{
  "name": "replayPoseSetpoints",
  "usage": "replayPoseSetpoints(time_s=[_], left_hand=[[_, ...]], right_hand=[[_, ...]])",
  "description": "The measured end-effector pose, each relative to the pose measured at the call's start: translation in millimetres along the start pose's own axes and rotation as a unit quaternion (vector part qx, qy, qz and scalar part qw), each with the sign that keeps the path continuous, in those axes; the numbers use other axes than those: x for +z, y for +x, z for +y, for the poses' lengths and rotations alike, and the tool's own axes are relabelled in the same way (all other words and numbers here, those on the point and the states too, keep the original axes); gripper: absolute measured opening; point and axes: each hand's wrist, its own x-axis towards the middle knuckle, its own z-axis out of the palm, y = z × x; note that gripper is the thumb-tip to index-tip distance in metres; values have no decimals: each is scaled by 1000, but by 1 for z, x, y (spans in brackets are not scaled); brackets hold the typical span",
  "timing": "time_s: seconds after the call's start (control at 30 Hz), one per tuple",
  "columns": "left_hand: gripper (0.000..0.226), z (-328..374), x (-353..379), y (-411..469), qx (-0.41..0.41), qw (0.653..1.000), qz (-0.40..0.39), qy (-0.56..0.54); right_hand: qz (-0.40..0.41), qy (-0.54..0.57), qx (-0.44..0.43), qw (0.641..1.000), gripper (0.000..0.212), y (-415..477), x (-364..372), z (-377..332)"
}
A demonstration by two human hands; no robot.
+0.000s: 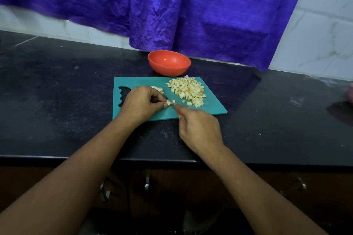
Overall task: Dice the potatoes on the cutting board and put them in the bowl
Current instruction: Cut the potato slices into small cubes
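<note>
Dicing step, near the tail end. Left hand (141, 104) sits on the cutting board (210, 106), left of its centre, fingers curled and pinching a small potato piece (168, 102) down against the board. Right hand (198, 128) is at the board's near edge, wrapped round the handle of a knife (172, 103); the blade runs up and left into the pinched piece, mostly hidden by the fingers. Diced pile (188, 89) covers the board's far-right part, with a few loose cubes just beside the blade. One more uncut chunk (157, 88) lies on the board just behind the left hand. Bowl (168, 70) stands on the counter (57, 101) just past the board's far edge, nothing in it, so no transfer has been done yet. My read: the next move is short cuts through the pinched piece with the fingertips tucked back, since it's small and the blade is close to them. Then the chunk behind, then carry the dice from the board to the bowl.
</note>
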Motion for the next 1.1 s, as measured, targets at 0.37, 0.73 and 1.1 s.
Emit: replayPoseSetpoints(time_s=[0.37,0.73,1.1], left_hand=[[9,-1,1,1,-5,1000,3,3],[22,0,0,0,-18,1000,4,-20],[26,4,-3,-2,-32,999,5,-21]], right_hand=[[49,76,24,996,42,-10,-1,5],[4,15,-8,1000,44,-5,0,2],[56,76,25,995,41,-13,-2,7]])
